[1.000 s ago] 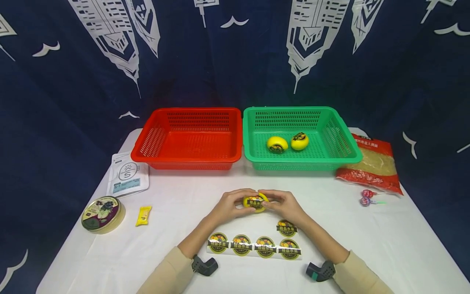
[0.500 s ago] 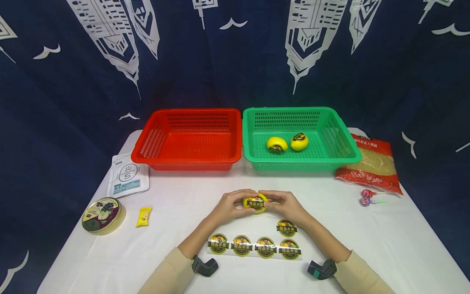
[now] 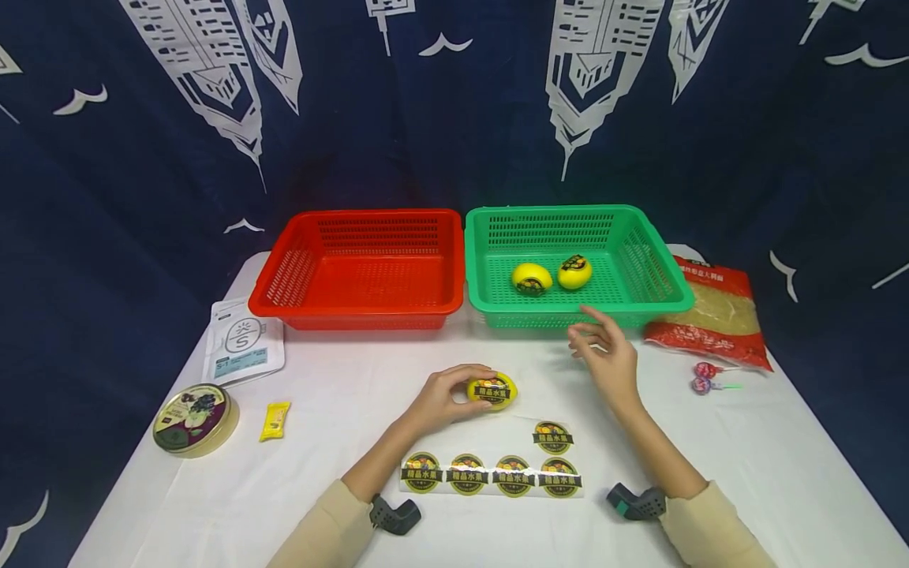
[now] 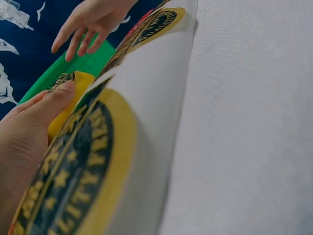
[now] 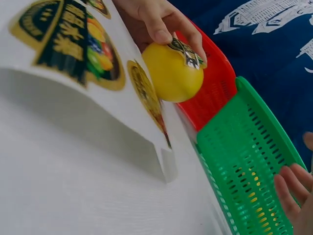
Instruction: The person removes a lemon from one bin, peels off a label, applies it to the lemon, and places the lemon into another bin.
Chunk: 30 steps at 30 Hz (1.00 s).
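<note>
In the head view my left hand [image 3: 449, 400] grips a yellow lemon [image 3: 503, 388] between thumb and fingers, a dark round fruit label on its upper face. The right wrist view shows this lemon [image 5: 172, 78] with the label stuck on its skin. My right hand [image 3: 607, 364] is in the air in front of the green basket [image 3: 582, 309], its fingers loosely bent and holding nothing. Below the hands lies a sheet of round stickers [image 3: 490, 476], its edge lifting off the table in the wrist views. Two labelled lemons, one on the left [image 3: 531, 278] and another [image 3: 575, 273], sit in the green basket.
A red basket [image 3: 355, 322] adjoins the green one. To the left are a white pouch [image 3: 245, 339], a round tin [image 3: 195, 420] and a yellow wrapped sweet [image 3: 274, 421]. On the right lie a red pasta bag [image 3: 717, 315] and two lollipops [image 3: 703, 377].
My right hand has let go of the lemon and moved right and forward, toward the green basket. The left hand still holds the lemon in nearly the same spot.
</note>
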Motion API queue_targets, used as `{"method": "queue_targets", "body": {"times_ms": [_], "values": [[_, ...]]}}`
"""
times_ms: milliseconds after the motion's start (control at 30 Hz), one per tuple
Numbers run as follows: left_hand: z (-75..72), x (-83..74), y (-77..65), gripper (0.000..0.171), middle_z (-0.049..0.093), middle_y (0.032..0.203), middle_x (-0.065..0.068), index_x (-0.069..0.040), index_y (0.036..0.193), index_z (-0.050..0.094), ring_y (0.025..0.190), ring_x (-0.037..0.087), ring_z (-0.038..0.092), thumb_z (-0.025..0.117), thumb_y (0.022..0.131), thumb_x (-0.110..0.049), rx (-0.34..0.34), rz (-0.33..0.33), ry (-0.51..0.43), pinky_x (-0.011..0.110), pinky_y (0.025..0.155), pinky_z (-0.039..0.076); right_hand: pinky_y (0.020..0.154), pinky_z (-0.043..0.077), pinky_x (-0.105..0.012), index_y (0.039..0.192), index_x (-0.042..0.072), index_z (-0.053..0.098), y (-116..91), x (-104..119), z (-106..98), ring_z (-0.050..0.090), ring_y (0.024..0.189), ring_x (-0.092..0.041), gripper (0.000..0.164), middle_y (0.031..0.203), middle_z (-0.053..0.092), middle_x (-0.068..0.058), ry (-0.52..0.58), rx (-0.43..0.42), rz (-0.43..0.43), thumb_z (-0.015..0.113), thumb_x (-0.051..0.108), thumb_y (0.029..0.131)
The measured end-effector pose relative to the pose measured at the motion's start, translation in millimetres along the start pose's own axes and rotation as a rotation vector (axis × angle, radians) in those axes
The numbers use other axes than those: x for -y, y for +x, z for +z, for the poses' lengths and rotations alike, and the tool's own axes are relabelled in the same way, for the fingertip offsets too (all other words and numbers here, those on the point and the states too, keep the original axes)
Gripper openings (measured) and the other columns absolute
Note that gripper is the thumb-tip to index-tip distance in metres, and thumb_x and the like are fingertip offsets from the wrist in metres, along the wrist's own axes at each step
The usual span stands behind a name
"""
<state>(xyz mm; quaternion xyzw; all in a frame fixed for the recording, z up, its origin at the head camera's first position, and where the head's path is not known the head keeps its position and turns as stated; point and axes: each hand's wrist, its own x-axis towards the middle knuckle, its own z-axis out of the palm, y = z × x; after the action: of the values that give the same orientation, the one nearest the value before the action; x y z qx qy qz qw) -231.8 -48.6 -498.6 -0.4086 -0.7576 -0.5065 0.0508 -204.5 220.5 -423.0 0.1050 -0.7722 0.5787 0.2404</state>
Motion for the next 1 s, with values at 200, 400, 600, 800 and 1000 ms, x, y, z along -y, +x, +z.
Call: {"method": "queue_targets", "body": {"times_ms": [200, 400, 600, 800, 1000], "values": [[-3.3, -6.0, 0.1, 0.043, 0.059, 0.122, -0.006, -0.022, 0.116, 0.063, 0.113, 0.008, 0.051, 0.076, 0.076, -0.028, 0.026, -0.075, 0.036, 0.027, 0.099, 0.039, 0.061, 0.054, -0.022, 0.127, 0.0, 0.05, 10.1, -4.0, -8.7, 0.065, 0.065, -0.017, 0.04, 0.092, 0.064, -0.019, -0.016, -0.281, 0.118, 0.06, 0.009, 0.09], [-7.8, -13.3, 2.5, 0.045, 0.06, 0.121, 0.002, -0.014, 0.117, 0.062, 0.108, 0.014, 0.057, 0.077, 0.075, -0.016, 0.074, -0.159, -0.048, 0.027, 0.092, 0.046, 0.063, 0.055, -0.024, 0.123, -0.005, 0.051, 18.9, -12.0, -9.4, 0.064, 0.068, -0.012, 0.038, 0.085, 0.063, -0.018, 0.117, -0.38, 0.25, 0.06, 0.011, 0.089], [-21.1, -29.6, 13.5, 0.044, 0.062, 0.116, 0.007, -0.005, 0.115, 0.063, 0.102, 0.016, 0.061, 0.076, 0.074, -0.005, 0.092, -0.209, -0.144, 0.029, 0.083, 0.051, 0.068, 0.055, -0.026, 0.116, -0.006, 0.055, 21.7, -20.3, -9.2, 0.061, 0.075, -0.015, 0.034, 0.082, 0.058, -0.011, 0.231, -0.435, 0.245, 0.064, 0.006, 0.086], [-53.0, -63.5, 62.7, 0.043, 0.063, 0.114, 0.006, -0.006, 0.114, 0.064, 0.097, 0.013, 0.063, 0.077, 0.074, -0.009, 0.001, -0.117, -0.165, 0.031, 0.08, 0.053, 0.072, 0.054, -0.024, 0.113, -0.012, 0.054, 22.4, -21.9, -6.1, 0.061, 0.072, -0.018, 0.033, 0.079, 0.056, -0.011, 0.31, -0.484, 0.201, 0.064, 0.0, 0.085], [-72.2, -88.3, 136.8, 0.042, 0.064, 0.112, 0.006, -0.006, 0.114, 0.064, 0.097, 0.013, 0.063, 0.077, 0.075, -0.011, -0.097, -0.015, -0.002, 0.024, 0.079, 0.052, 0.072, 0.053, -0.021, 0.111, -0.009, 0.057, 23.4, -20.2, -2.0, 0.061, 0.071, -0.017, 0.029, 0.078, 0.058, -0.01, 0.303, -0.524, 0.198, 0.064, -0.001, 0.084]]}}
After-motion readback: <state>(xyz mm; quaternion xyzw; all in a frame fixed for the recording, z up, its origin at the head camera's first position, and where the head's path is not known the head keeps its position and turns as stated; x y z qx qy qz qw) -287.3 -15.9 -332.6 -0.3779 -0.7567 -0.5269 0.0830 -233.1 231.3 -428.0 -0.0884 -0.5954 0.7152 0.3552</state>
